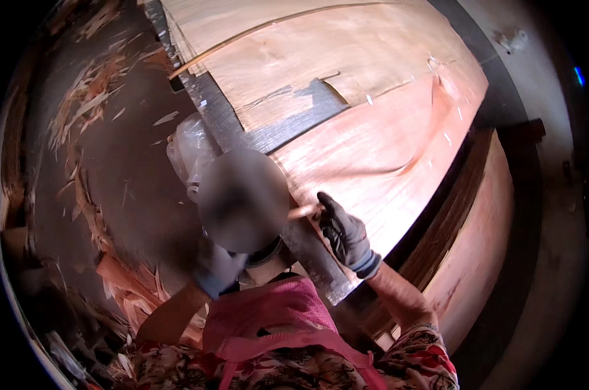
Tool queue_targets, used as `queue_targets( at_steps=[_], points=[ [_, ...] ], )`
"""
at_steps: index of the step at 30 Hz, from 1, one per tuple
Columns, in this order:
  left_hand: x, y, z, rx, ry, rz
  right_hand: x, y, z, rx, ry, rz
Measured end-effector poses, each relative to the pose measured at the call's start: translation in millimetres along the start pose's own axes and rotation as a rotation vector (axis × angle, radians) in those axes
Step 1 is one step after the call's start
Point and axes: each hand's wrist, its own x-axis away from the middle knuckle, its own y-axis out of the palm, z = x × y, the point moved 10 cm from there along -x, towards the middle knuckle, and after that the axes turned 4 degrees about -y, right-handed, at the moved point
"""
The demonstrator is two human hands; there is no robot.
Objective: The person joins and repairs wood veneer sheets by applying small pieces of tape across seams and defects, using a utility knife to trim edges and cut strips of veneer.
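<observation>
My right hand point(347, 237), in a dark grey work glove, is at the near edge of a pinkish wood veneer sheet point(366, 149). Its fingers are bent round the end of a thin reddish-brown wood strip point(304, 211). The strip's other end runs into a round blurred patch that hides what lies there. My left hand point(221, 268), gloved too, is close to my body at the lower edge of that patch. Its fingers are hidden and smeared, so what it holds does not show. The veneer sheet has a raised fold toward its far right side.
Paler veneer sheets point(288, 52) overlap on the dark worktable point(294, 127), with a torn edge facing me. A clear plastic bag point(192, 149) hangs by the table's left edge. Veneer scraps point(122, 286) litter the floor at left. Another veneer stack point(466, 260) stands at right.
</observation>
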Motion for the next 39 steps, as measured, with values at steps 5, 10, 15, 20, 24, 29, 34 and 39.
queue_targets(
  at_steps=[5, 10, 15, 20, 24, 29, 34, 39],
  points=[
    [82, 83, 15, -0.117, 0.073, -0.638, 92, 6, -3, -0.096, 0.337, 0.176],
    [161, 143, -44, -0.402, -0.026, -1.176, 210, -32, 8, 0.082, 0.589, 0.412],
    [123, 171, 56, -0.273, 0.185, -1.058, 387, -42, 24, 0.249, 0.852, 0.821],
    [41, 215, 123, -0.523, 0.735, -0.602, 563, 36, 49, 0.325, 1.313, 0.618],
    [-9, 343, 185, -0.909, 0.993, -0.534, 692, 195, 32, 0.223, 1.54, 0.451],
    [-25, 415, 143, -1.184, 1.083, -0.51, 795, 370, 0, -0.335, 1.804, 0.375],
    [-15, 399, 153, -1.15, 1.027, -0.528, 789, 393, -1, -0.254, 1.642, -0.239],
    [-20, 414, 140, -1.198, 1.031, -0.577, 688, 231, 177, 0.032, 1.45, 0.353]
  ],
)
